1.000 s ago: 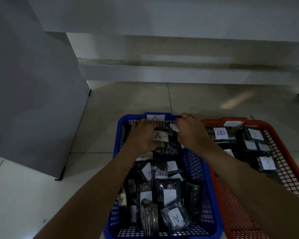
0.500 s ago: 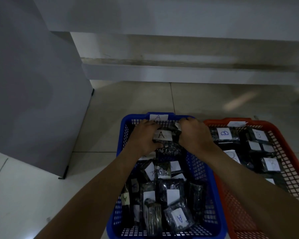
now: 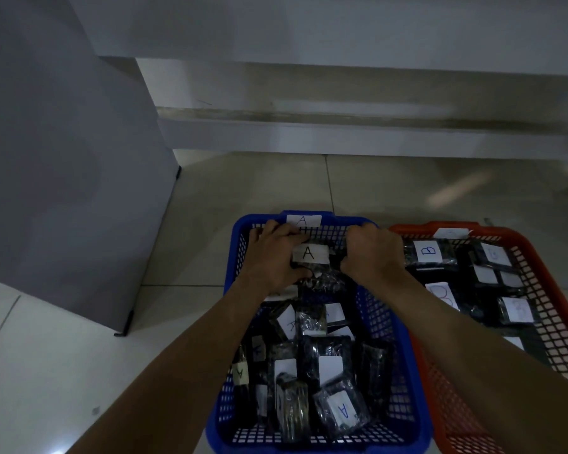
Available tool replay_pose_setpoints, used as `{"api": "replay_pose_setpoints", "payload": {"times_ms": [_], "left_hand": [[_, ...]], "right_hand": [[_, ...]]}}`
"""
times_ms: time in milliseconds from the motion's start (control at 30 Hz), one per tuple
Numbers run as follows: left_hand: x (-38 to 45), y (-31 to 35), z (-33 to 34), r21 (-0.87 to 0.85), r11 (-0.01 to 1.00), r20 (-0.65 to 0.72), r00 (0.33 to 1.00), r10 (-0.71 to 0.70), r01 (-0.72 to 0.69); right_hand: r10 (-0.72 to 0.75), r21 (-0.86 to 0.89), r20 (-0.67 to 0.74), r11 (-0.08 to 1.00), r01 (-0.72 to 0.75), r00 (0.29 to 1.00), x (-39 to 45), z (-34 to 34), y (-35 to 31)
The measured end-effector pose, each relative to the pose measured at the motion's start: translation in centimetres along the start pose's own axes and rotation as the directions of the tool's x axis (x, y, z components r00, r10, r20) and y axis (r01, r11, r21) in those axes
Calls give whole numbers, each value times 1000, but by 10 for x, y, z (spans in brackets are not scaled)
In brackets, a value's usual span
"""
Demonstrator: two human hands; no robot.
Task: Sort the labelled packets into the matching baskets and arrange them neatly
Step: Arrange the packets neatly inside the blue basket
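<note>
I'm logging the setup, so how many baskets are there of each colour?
Blue basket: 1
Red basket: 1
Total: 2

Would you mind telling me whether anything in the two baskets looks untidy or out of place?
No misfiled letter is visible. The packets at the near end of the blue basket lie tilted and overlapping, some labels turned sideways.

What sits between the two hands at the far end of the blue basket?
In the head view, a dark plastic packet with a white label marked A lies between the left hand and the right hand, inside the blue mesh basket.
</note>
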State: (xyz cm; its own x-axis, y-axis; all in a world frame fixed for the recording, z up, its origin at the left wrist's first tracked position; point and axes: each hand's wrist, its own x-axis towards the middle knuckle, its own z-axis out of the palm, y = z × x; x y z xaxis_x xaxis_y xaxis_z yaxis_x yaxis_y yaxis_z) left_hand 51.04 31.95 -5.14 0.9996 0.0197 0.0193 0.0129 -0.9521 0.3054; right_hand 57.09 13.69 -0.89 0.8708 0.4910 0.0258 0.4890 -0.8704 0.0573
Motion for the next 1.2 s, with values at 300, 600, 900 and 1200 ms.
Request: {"api": "replay_pose_setpoints", "payload": {"times_ms": [300,600,900,1200], "left_hand": [[1,3,3,-33,999,-4,999,-39,38],[-7,4,-4,-205,979,-22,1000,-19,14],[-49,19,-52,-484,875,119,988,95,-25],[-99,69,-38,-404,915,340,925,168,-17]], "right_hand": [[93,77,-81,993,-87,992,-7,10,7],[12,50,-64,999,-9,998,-8,17,3],[60,484,102,869,-102,993,-40,-18,31],[-274,170,733,960,221,623,-100,-43,34]]}}
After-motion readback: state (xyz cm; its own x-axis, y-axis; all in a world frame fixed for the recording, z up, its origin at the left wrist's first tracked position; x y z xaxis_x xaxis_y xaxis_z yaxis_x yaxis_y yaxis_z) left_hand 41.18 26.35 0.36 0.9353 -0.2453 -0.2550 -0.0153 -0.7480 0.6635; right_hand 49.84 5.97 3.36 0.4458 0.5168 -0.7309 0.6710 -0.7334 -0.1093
